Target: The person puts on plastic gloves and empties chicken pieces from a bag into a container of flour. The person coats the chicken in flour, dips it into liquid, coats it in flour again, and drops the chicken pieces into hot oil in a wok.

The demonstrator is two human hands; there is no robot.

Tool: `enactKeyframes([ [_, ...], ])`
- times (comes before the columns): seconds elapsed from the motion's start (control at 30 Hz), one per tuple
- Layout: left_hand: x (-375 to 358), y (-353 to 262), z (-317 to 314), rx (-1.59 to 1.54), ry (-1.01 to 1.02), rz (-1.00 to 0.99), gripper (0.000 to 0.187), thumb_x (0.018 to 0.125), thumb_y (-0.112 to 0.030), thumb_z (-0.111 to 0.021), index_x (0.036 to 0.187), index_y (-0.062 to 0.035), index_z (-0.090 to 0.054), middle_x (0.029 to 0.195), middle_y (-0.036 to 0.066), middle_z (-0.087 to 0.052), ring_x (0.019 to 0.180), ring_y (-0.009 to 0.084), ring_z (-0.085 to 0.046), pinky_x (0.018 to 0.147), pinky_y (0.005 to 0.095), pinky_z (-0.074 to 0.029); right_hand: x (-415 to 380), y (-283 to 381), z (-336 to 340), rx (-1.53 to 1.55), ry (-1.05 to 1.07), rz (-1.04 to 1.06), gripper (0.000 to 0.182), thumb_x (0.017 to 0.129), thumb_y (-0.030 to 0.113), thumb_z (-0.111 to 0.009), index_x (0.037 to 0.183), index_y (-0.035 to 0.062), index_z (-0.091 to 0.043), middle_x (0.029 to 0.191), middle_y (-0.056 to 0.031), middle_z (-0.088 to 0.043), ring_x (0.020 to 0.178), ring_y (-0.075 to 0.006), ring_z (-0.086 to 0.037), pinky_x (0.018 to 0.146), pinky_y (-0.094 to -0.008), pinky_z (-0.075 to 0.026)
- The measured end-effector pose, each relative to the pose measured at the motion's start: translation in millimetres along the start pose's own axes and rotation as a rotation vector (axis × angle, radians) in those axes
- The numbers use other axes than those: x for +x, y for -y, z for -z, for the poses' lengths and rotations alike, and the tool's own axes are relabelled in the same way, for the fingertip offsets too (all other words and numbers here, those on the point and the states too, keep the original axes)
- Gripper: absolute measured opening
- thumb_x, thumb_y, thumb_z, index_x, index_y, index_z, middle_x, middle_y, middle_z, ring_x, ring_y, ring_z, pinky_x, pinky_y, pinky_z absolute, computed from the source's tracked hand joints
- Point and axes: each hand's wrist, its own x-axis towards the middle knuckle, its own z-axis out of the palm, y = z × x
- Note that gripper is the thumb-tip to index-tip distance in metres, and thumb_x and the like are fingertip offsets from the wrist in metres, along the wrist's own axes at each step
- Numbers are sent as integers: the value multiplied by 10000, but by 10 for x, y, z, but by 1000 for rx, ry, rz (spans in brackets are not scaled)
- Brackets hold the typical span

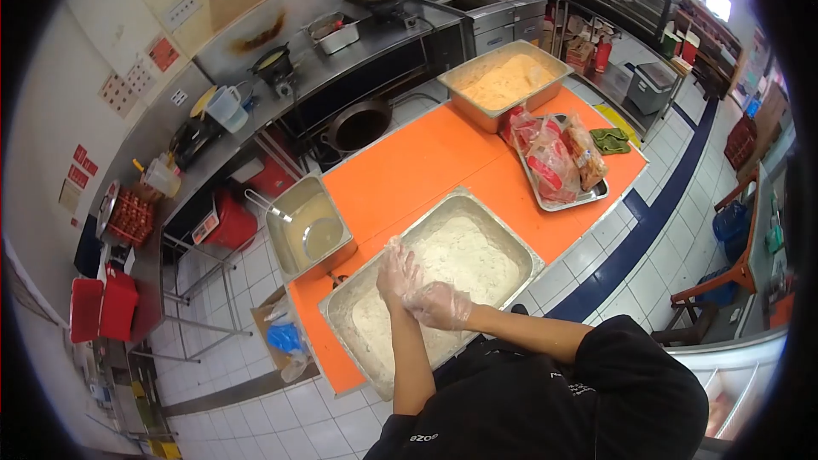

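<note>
The person's left hand [399, 275] and right hand [439, 305], both in clear plastic gloves, meet over the near-left part of a deep metal tray [529, 266] of pale powder [477, 260]. The tray lies at the near edge of the orange surface [409, 172]. The left grip looks loosely extended and the right one curled against it; whether either pinches anything cannot be told, since hands and film overlap. To the left stands a pan [330, 266] of cloudy liquid with a strainer [322, 238] in it; far right, bagged food [554, 162] rests on a shallow tray [576, 202].

Working the hands together over the powder probably goes best held low and inside the rim, so that loose bits drop back in. A light rub should spare the thin gloves, and dry film, clear of the liquid, should clump less.
</note>
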Motion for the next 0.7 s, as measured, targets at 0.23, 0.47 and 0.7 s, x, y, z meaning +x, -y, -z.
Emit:
enactKeyframes([
  [0.23,-225,-28,102,-399,246,186,902,837,-893,-476,1478,-260,-529,1561,110,-417,1363,469,-450,1054,717,-357,-47,68,-75,106,-268,121,191,871,141,-649,1055,137,-700,800,-195,-690,704,-391,-701,614,-496,-561],
  [0.47,-514,-358,-45,-453,149,59,982,822,-897,-490,1539,-234,-377,1581,152,-315,1446,478,-290,1054,804,-284,-135,130,47,-7,328,-209,195,844,111,-627,1033,102,-671,857,-220,-696,834,-423,-700,722,-538,-545],
  [0.7,-138,157,261,-615,149,-82,974,832,-862,-536,1512,-174,-418,1542,166,-360,1507,485,-203,1083,834,-197,-232,121,193,87,475,-81,145,836,80,-616,977,55,-640,835,-219,-681,845,-440,-693,757,-524,-541],
])
